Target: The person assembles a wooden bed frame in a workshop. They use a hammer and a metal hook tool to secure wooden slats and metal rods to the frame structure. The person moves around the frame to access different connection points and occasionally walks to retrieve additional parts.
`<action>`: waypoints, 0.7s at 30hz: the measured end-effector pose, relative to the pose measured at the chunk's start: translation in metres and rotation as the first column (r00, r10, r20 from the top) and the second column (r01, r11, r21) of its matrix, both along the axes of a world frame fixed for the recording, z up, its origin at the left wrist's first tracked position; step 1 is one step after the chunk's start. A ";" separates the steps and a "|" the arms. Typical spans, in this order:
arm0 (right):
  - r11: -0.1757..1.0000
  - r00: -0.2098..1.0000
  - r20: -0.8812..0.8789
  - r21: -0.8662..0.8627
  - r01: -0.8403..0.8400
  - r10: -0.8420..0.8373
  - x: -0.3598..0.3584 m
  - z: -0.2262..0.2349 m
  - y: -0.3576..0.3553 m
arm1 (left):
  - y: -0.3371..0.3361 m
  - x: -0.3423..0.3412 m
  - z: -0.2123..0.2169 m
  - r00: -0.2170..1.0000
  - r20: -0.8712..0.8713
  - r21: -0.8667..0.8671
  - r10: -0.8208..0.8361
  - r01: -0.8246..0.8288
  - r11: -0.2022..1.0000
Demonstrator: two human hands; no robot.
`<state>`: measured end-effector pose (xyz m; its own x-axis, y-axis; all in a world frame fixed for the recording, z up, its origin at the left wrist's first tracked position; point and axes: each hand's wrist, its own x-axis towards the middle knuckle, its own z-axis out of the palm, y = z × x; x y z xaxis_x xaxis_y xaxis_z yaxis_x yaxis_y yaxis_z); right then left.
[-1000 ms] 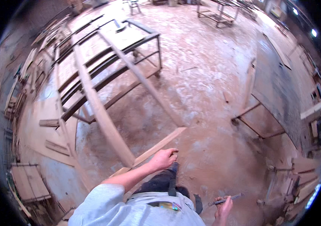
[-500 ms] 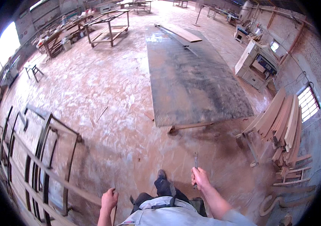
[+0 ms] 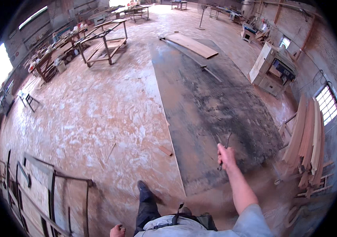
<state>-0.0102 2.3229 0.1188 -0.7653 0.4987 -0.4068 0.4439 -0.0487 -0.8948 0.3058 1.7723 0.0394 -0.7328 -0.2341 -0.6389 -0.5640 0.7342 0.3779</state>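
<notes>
Sawdust-covered floor (image 3: 97,118) stretches ahead of you, and you look to be mid-stride across the workshop, carrying rather than working: your right hand (image 3: 226,156) is closed around a thin dark metal tool (image 3: 224,147), its slim bent end rising above your fist and a short tip showing below it; what kind of tool it is cannot be told at this size. Your left hand (image 3: 117,230) sits at the lower edge beside your hip, only partly in view, so whether it is open or closed I cannot tell. One dark shoe (image 3: 144,189) is planted forward. By my judgement, the next move calls for keeping the tool's point away from your leg and picking a clear path. Directly ahead on the right lies a large dark sheet (image 3: 212,102) flat on the floor, with a pale board (image 3: 194,44) lying on its far end. A small wood offcut (image 3: 165,150) lies just beside the sheet's near edge, a trip risk. Metal frames (image 3: 54,189) stand close on your left, leaning planks (image 3: 308,138) on your right, and a steel-legged bench (image 3: 103,39) well ahead.
</notes>
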 end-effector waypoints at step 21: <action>0.623 0.997 -0.069 0.782 0.025 0.047 -0.427 -0.033 0.000 | -0.111 -0.543 0.098 0.883 -0.174 -0.252 -0.436 0.388 0.886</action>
